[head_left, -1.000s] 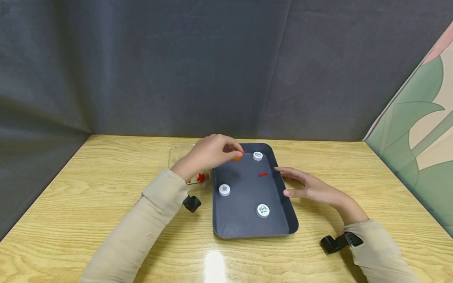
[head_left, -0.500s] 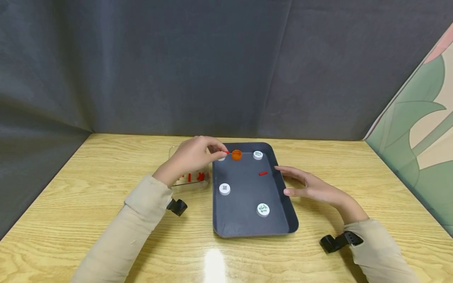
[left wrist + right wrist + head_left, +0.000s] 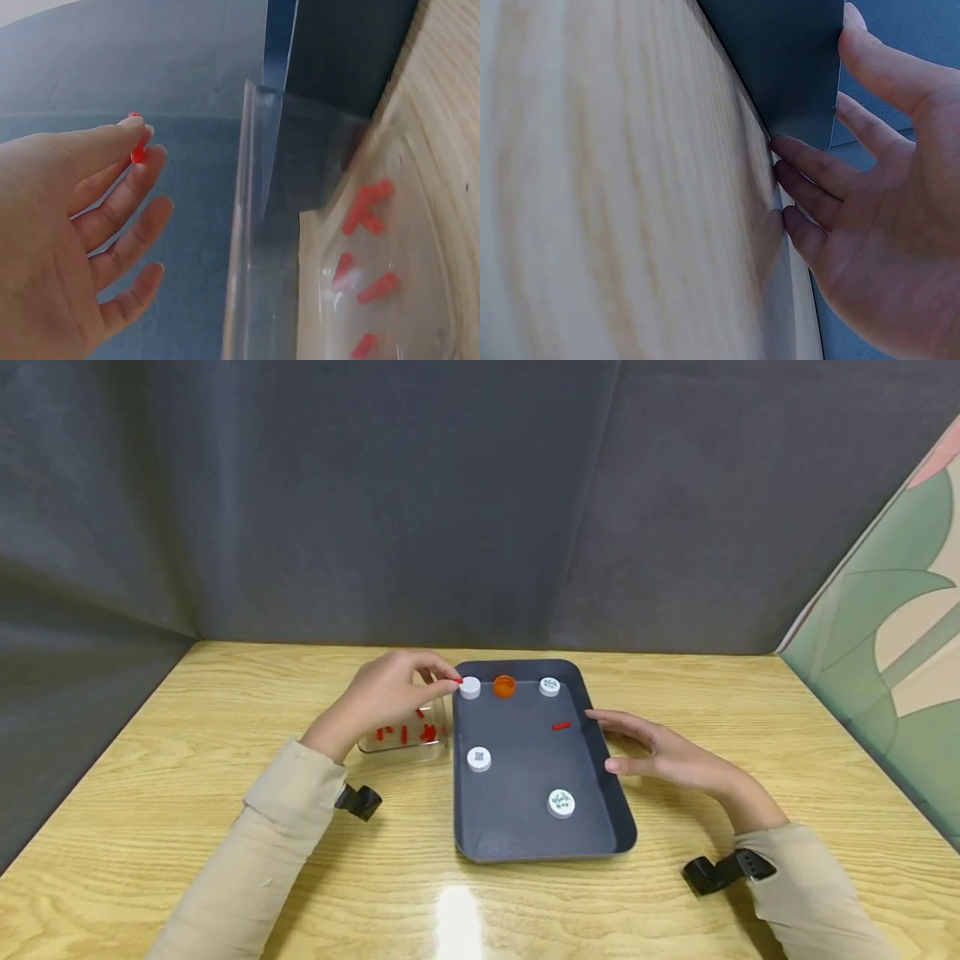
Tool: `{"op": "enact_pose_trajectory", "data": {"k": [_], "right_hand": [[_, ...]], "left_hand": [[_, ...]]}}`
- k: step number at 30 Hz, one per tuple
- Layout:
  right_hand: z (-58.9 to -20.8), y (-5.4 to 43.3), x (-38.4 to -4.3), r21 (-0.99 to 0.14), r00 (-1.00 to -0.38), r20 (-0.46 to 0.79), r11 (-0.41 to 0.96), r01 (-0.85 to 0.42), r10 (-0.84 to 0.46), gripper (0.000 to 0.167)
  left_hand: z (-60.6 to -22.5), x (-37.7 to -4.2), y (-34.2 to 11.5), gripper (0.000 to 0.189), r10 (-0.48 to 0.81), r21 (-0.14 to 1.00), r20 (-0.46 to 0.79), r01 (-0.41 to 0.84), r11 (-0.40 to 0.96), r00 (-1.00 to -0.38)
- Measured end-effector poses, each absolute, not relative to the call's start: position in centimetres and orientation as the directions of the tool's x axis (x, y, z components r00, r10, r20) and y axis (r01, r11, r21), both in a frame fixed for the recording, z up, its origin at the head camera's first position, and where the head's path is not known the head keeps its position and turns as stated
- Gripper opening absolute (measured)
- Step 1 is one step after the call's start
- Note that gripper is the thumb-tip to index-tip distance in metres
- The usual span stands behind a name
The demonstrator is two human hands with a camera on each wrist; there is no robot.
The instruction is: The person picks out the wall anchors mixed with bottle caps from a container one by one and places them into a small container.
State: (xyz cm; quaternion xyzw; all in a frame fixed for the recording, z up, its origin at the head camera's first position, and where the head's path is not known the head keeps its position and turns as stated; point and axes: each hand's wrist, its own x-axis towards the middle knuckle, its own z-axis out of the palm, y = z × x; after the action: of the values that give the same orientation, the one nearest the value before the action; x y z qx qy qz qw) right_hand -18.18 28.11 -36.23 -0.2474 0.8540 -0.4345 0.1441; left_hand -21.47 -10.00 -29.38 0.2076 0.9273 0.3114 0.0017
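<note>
Between thumb and index finger, my left hand point(image 3: 386, 693) pinches a small red plastic rod point(image 3: 137, 155). The hand is above a clear plastic box point(image 3: 401, 753) and by the left rim of a dark grey tray point(image 3: 513, 835). Several similar red rods point(image 3: 379, 288) lie in the box. My right hand point(image 3: 663, 756) rests loosely at the tray's right side, its extended fingertips point(image 3: 784, 142) against the outer wall. Inside the tray, an orange cap point(image 3: 504, 687) stands between a white cap point(image 3: 470, 687) and another white cap point(image 3: 550, 687). One red rod point(image 3: 561, 726) lies right of centre.
Farther forward in the tray are a white cap with a square code point(image 3: 479, 759) and one with green print point(image 3: 561, 803). Tray and box stand side by side on a wooden table point(image 3: 187, 752). A dark cloth wall point(image 3: 412, 510) rises behind, and a patterned panel point(image 3: 900, 635) at the right.
My left hand has moved left from over the orange cap to above the box, still pinching the red rod. The orange cap and back-left white cap have come into view. My right hand stays put.
</note>
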Motion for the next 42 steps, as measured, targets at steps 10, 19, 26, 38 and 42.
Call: {"op": "enact_pose_trajectory", "data": {"k": [10, 19, 26, 38, 42], "right_hand": [[-36.2, 28.0, -18.2, -0.812, -0.841, -0.045, 0.510, -0.284, -0.539, 0.071], [-36.3, 28.0, -18.2, -0.814, -0.837, -0.045, 0.506, -0.286, -0.545, 0.070], [-36.4, 28.0, -18.2, -0.820, -0.837, -0.049, 0.501, -0.278, -0.544, 0.070], [-36.4, 28.0, -18.2, -0.817, -0.837, -0.050, 0.505, -0.280, -0.545, 0.070], [-36.3, 28.0, -18.2, -0.814, -0.839, -0.047, 0.507, -0.283, -0.542, 0.070]], "left_hand": [[-29.5, -21.9, -11.7, 0.016, 0.358, 0.585, 0.140, 0.369, 0.722, -0.923], [-30.2, -22.2, -13.0, 0.017, 0.342, 0.582, 0.129, 0.350, 0.734, -0.931], [-30.8, -22.3, -13.6, 0.018, 0.322, 0.570, 0.085, 0.311, 0.760, -0.943], [-31.9, -22.8, -14.0, 0.016, 0.339, 0.531, 0.052, 0.313, 0.787, -0.940], [-32.1, -22.8, -14.1, 0.016, 0.354, 0.516, 0.048, 0.326, 0.792, -0.934]]}}
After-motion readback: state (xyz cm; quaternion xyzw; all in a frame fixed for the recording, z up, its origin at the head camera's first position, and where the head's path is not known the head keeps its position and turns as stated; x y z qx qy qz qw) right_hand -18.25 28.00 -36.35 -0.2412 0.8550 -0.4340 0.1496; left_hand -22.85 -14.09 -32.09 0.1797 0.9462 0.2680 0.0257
